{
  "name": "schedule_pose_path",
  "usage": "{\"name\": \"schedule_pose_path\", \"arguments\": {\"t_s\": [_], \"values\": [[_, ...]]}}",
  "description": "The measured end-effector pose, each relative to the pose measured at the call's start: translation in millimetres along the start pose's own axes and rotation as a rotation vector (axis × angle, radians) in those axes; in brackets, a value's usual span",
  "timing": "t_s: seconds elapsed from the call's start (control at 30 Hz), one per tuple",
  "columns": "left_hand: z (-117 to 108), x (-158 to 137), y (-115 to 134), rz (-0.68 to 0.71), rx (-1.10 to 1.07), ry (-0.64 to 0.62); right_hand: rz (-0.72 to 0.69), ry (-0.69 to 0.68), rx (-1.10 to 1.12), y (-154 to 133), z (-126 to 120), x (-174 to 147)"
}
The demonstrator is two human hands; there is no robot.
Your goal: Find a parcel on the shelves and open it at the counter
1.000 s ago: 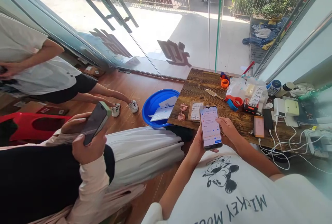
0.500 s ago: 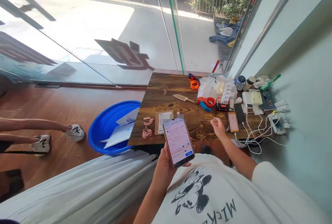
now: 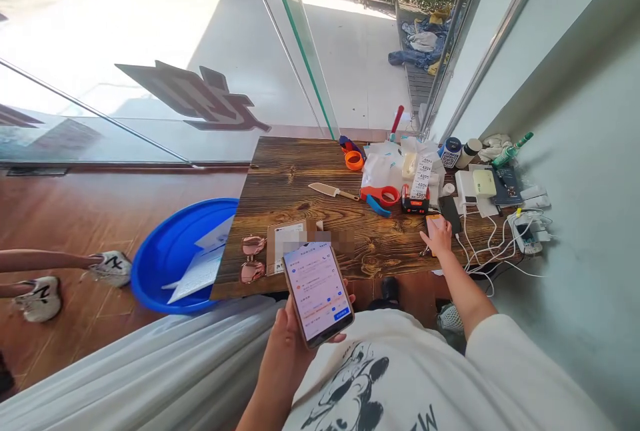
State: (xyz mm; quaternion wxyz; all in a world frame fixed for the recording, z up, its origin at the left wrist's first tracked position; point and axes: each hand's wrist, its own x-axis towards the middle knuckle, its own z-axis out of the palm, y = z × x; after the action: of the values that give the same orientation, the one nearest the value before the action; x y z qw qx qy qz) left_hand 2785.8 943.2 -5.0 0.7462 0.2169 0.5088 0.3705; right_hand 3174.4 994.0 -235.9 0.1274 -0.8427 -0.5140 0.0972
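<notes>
My left hand (image 3: 290, 334) is wrapped around a smartphone (image 3: 319, 294), its lit screen tilted toward me. At the table's right side, my right hand (image 3: 438, 239) rests over the near part of a second phone (image 3: 434, 220) with an orange screen. Its fingers are spread on that phone, and the phone's lower end is hidden beneath them. Close by lie a black slab-like device (image 3: 450, 212) and white charging cables (image 3: 473, 251). A roll of numbered labels (image 3: 423, 178) stands beyond my right hand. Behind the held phone is a cardboard piece with a white label (image 3: 281, 241).
On the wooden table (image 3: 285, 164) lie sunglasses (image 3: 253, 259), a knife (image 3: 333, 191), red-handled scissors (image 3: 383, 195) and an orange tape ring (image 3: 354, 160). A blue tub (image 3: 150, 271) with papers stands left of it. Another person's shoes (image 3: 37, 299) show at the far left.
My right hand has moved from beside the second phone onto it, with its fingers opening out. My left hand still holds its phone. The view has swung slightly right.
</notes>
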Motion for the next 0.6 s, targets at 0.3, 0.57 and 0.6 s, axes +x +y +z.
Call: {"name": "schedule_pose_path", "arguments": {"t_s": [0.3, 0.57, 0.6], "values": [[7, 1, 8, -0.001, 0.054, 0.043, -0.032, -0.031, -0.1, 1, 3, 6], [19, -11, 13, -0.036, 0.044, 0.068, -0.02, -0.043, -0.108, -2, 6, 5], [19, -12, 13, -0.028, 0.045, 0.068, -0.011, -0.04, -0.105, -2, 6, 6]]}}
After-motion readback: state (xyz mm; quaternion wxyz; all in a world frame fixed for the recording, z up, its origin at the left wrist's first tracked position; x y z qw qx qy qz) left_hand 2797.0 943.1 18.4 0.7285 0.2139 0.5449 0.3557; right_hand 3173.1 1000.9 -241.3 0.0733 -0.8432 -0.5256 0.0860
